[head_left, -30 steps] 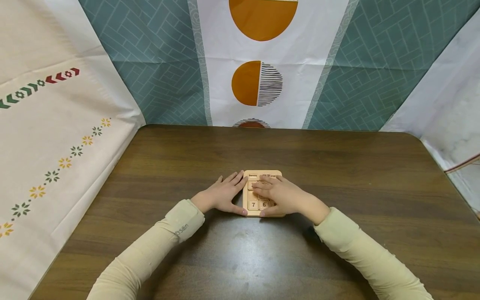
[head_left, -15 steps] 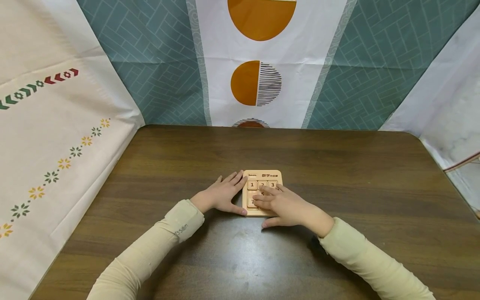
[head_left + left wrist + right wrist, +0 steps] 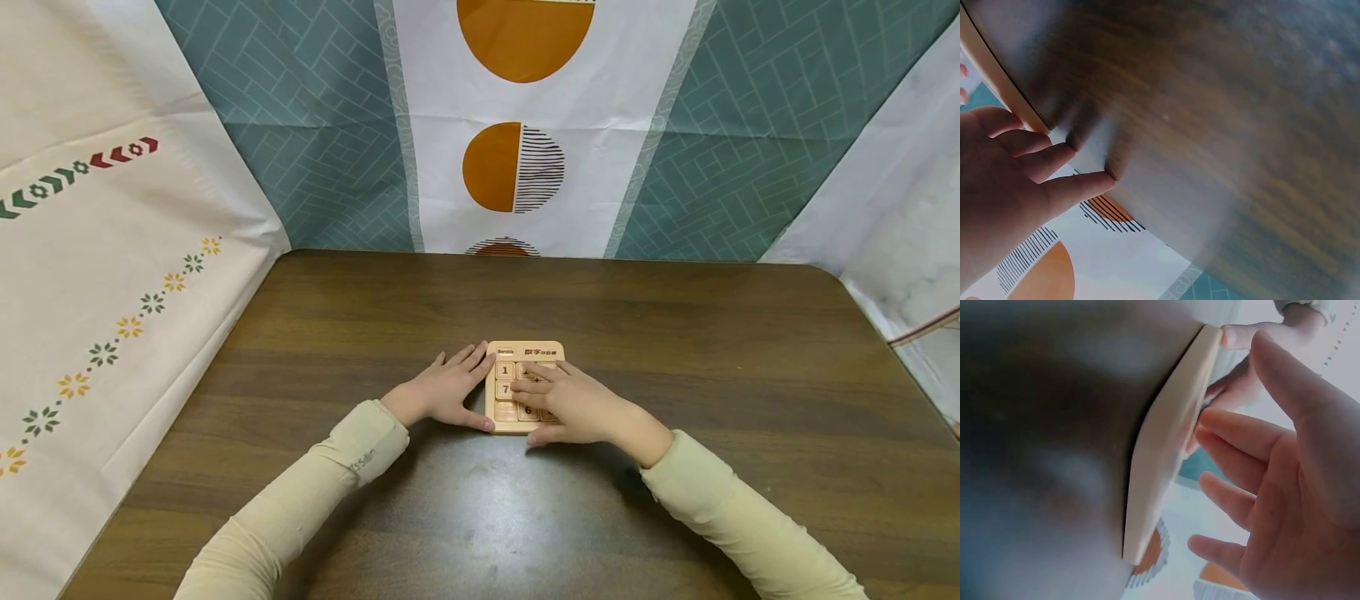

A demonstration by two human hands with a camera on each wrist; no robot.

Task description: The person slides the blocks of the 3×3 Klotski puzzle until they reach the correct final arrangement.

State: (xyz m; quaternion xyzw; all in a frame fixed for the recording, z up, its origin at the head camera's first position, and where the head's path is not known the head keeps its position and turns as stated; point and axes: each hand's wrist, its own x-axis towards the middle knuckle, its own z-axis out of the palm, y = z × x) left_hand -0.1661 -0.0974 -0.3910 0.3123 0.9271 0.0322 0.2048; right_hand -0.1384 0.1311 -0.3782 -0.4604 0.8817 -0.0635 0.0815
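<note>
A light wooden number slide puzzle lies flat on the table. Tile 1 is at its top left and tile 7 directly below. Under tile 7 the lower-left slot has no tile, and tile 6 sits to the right of that slot. My left hand is spread along the puzzle's left edge, thumb and fingers touching the frame. Over the right part lies my right hand, its extended fingertips on the middle tiles and hiding several numbers. In the right wrist view, the puzzle's side shows beside the spread fingers.
The dark wooden table surrounds the puzzle. A patterned cloth hangs behind its far edge, and a white embroidered cloth runs along the left side.
Tile 7 has gone from the bottom-left slot up to the middle-left slot. My right hand drew back toward the near right, then moved slightly upward; my left hand has stayed in place.
</note>
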